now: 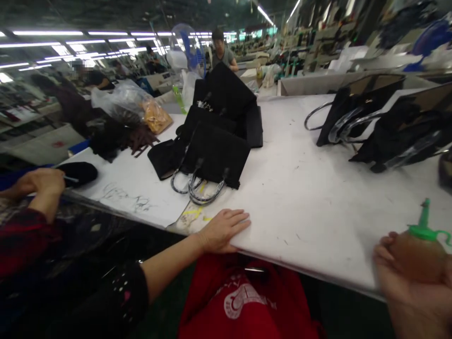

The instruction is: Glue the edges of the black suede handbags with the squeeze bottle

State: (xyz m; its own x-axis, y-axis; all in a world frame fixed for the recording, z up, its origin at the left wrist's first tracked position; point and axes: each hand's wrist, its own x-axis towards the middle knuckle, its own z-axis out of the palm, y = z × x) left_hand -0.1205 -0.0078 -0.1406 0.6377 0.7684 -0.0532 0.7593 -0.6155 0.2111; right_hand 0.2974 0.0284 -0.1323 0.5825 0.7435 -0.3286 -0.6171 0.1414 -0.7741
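Observation:
My left hand (224, 230) lies flat on the near edge of the white-covered table (282, 202), fingers stretched out and holding nothing. At the lower right, my right hand (399, 278) is wrapped round a squeeze bottle (418, 256) with a green cap and pointed nozzle, filled with amber-brown liquid. Just beyond my left hand lies a black handbag (215, 153), its plastic-wrapped handles (206, 193) toward me. More black bag pieces (229, 89) are heaped behind it.
Black handbags (360, 108) with wrapped handles stand at the right. Dark pieces (113, 139) and a plastic bag (120, 101) lie at the left. A co-worker's hands (45, 181) are at the left edge, near a black oval piece (81, 173). A fan (189, 52) and people are behind.

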